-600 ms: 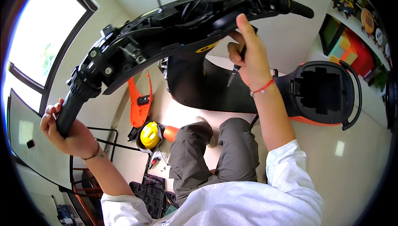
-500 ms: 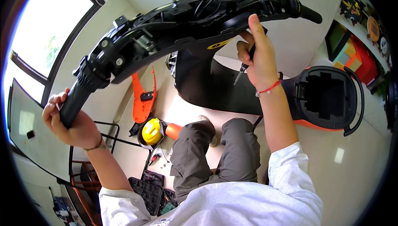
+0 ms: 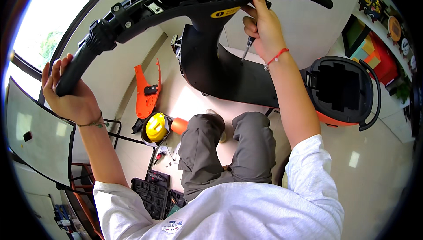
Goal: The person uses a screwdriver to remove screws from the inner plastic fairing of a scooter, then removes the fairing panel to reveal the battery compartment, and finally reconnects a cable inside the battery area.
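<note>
A black scooter handlebar [image 3: 158, 12] with its inner wiring exposed spans the top of the view. Its left rubber grip [image 3: 76, 71] rests in my left hand [image 3: 78, 101], palm beneath and fingers curled behind it. My right hand [image 3: 269, 33] is closed around a screwdriver [image 3: 249, 45], whose metal shaft points down and to the left. The right thumb reaches up against the lower edge of the handlebar's black cover. Below the bar, the scooter's black front panel [image 3: 200, 59] bears a yellow sticker [image 3: 225, 12] and curves down into the footboard [image 3: 246, 83].
At the right sits the scooter's open seat compartment [image 3: 339, 85]. An orange body panel [image 3: 146, 94] lies on the floor near a yellow helmet-like object [image 3: 156, 127] in a dark container. An open tool case [image 3: 150, 198] lies at lower left. Shelves [image 3: 374, 33] stand at far right.
The handlebar and both hands now appear higher in the picture, and the floor things have shifted up slightly too. Both hands keep their holds on the grip and the screwdriver.
</note>
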Demonstrator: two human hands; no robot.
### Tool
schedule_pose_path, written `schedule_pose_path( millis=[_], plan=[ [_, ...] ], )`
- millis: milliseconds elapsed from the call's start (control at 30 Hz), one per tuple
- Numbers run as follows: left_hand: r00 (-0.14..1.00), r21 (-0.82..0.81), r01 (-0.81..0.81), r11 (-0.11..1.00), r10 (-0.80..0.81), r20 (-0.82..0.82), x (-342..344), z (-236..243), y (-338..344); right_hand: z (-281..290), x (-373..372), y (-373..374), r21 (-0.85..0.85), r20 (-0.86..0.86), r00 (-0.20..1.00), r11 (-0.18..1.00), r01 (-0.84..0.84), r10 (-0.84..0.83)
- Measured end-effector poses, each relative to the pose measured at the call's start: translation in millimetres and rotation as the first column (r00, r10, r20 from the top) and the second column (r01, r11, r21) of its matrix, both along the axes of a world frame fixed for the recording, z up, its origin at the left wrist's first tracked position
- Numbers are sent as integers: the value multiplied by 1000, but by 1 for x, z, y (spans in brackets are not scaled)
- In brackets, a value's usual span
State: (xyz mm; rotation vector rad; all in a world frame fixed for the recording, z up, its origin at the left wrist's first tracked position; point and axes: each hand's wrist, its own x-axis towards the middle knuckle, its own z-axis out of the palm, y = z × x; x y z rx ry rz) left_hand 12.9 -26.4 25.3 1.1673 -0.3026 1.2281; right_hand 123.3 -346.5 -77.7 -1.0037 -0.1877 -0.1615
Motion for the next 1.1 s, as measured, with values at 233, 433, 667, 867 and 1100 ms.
schedule_pose_path(
  millis=[233,433,667,867,1100],
  plan=[
    [998,-27,-5,1000,3,-68,-7,3,20,8,12,14,-2,-39,993,994,-108,108],
    [992,33,-105,994,107,-61,-22,-4,25,15,17,17,-54,41,981,981,-188,190],
    [990,97,-138,986,140,-9,-13,-21,14,4,21,3,-40,50,962,963,-265,267],
    [957,126,24,992,14,-290,-34,-99,-22,-72,-11,-23,219,71,995,972,-84,70],
    [721,309,275,910,17,-693,-10,-164,-38,-275,-51,-2,639,-511,790,764,85,339]
  ],
)
